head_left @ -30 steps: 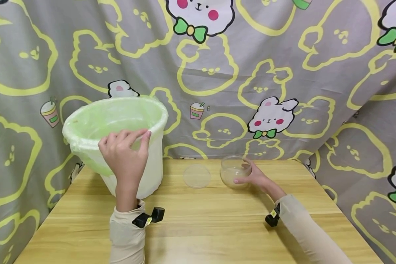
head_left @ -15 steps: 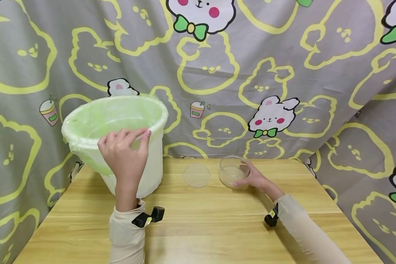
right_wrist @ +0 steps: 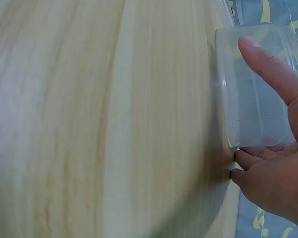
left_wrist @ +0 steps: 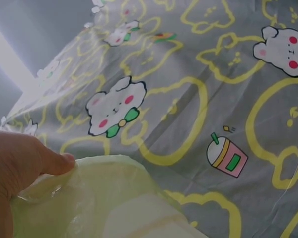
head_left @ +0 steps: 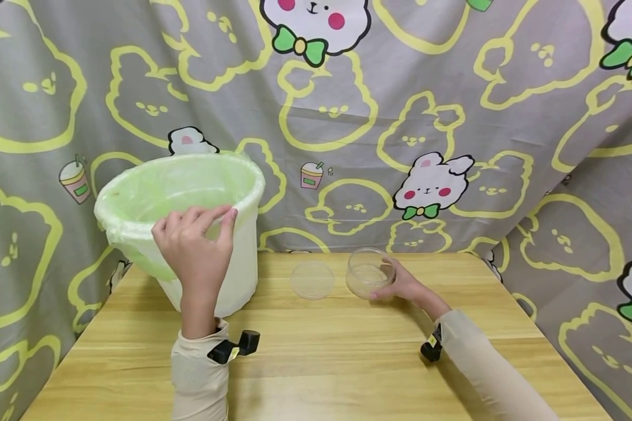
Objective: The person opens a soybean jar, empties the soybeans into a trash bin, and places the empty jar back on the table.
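A white trash bin lined with a pale green plastic bag stands at the left of the table in the head view. My left hand grips its near rim, thumb and fingers over the bag's folded edge. In the left wrist view the thumb lies on the bag. To the right, my right hand holds a clear round plastic container from its right side. The container is seen from the side in the right wrist view, thumb across its wall. Whether its base touches the table cannot be told.
A clear round lid lies flat between the bin and the container. Wood-grain table runs to a patterned grey curtain behind. Each wrist carries a small black camera mount.
The container has shifted slightly left, towards the lid, in my right hand and looks a little more tilted. My left hand keeps its grip on the bin's rim.
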The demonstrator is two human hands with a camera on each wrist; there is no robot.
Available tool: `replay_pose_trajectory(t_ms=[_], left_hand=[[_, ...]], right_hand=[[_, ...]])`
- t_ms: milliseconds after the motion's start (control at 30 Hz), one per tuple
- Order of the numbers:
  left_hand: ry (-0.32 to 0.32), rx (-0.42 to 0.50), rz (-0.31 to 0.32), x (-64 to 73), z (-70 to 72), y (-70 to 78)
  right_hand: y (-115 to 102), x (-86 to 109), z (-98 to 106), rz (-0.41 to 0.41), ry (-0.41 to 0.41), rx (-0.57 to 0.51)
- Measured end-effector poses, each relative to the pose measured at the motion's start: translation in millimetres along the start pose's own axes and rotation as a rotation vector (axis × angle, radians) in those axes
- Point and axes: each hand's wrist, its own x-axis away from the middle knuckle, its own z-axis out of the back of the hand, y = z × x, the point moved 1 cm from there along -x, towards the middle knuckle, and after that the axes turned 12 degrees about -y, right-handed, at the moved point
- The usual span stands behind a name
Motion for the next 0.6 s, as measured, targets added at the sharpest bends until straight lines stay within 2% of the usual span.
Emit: replay_pose_trajectory(t_ms=[233,467,600], left_hand=[[-0.01,-0.005,-0.004,-0.1,-0.8,-2.8],[-0.034,-0.018,0.002,1.4,1.5,-5.1],[-0.029,0.028,0.001,2.6,5.0,-1.7]], right_hand=[[-2,0.4,-1,-0.024,0.006,0.015],[-5,2.9,2,-0.002,-0.019,0.015],[-10,6.4,9,-0.016,-0.01,0.037]])
